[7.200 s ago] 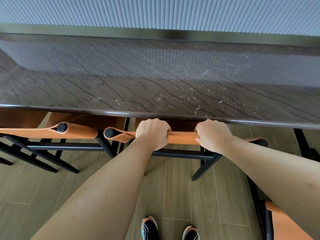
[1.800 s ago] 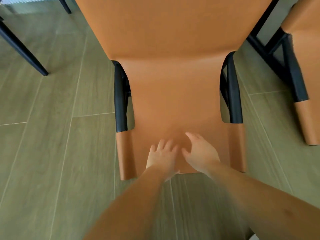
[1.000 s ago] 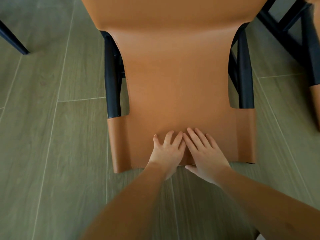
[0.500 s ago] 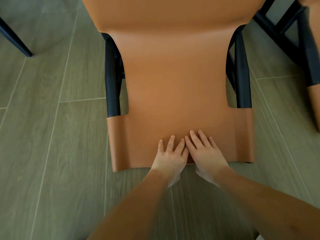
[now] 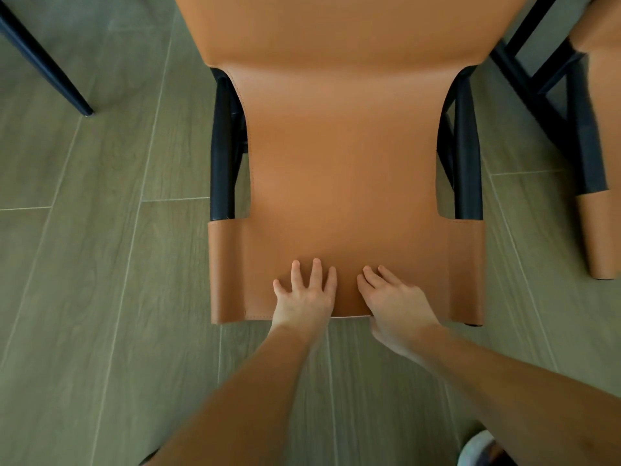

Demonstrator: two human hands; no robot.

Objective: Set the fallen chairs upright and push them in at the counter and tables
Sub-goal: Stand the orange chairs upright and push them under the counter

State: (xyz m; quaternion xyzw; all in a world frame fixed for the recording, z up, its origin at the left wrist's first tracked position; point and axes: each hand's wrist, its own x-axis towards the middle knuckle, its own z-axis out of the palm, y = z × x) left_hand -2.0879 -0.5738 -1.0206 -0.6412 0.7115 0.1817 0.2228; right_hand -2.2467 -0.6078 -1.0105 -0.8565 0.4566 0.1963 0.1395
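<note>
A fallen chair (image 5: 339, 169) with an orange leather back and black frame lies on its back on the wooden floor, its top edge nearest me. My left hand (image 5: 305, 297) rests flat on the leather near that edge, fingers spread and straight. My right hand (image 5: 393, 301) lies beside it with its fingers on top of the leather and its thumb down at the edge, pinching the rim. The seat end of the chair runs out of view at the top.
A second orange chair (image 5: 598, 203) with a black frame lies close on the right. A black furniture leg (image 5: 43, 62) slants across the upper left. Open wood-plank floor (image 5: 100, 297) lies to the left and in front of me.
Earlier I gripped an upright chair's back at the counter. In the last second my hands, side by side on the fallen chair's top edge, have moved apart, and the right thumb has dropped to the rim.
</note>
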